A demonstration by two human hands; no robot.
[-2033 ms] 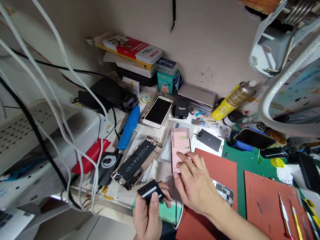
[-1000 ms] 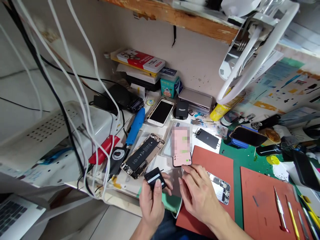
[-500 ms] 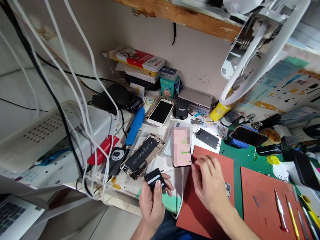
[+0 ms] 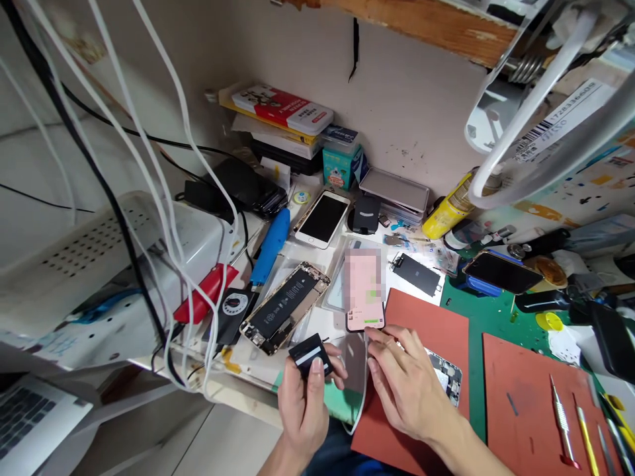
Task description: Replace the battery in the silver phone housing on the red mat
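My left hand (image 4: 308,400) grips a flat black phone battery (image 4: 306,350) with a pale strip across it, the thumb pressed on its face. My right hand (image 4: 409,380) reaches over the red mat, its fingers partly stretched and apart. Its fingertips are at the lower edge of a lit phone (image 4: 366,287) with a pink screen; whether they touch the glass I cannot tell. A white cable (image 4: 364,390) runs down from that phone. Partly behind my right hand lies an opened phone body (image 4: 450,380) on the red mat (image 4: 377,430).
Left of the lit phone lies an opened gold phone (image 4: 285,307); a white phone (image 4: 322,219) sits behind. A loose black screen (image 4: 415,274) lies to the right. Screwdrivers (image 4: 563,420) rest on a second mat. White cables (image 4: 186,132) hang at the left; a lamp (image 4: 526,125) overhangs the right.
My right hand has moved left to the lit phone's lower edge, uncovering more of the opened phone body. The pink screen's content has shifted. My left hand still holds the battery. The view has shifted slightly.
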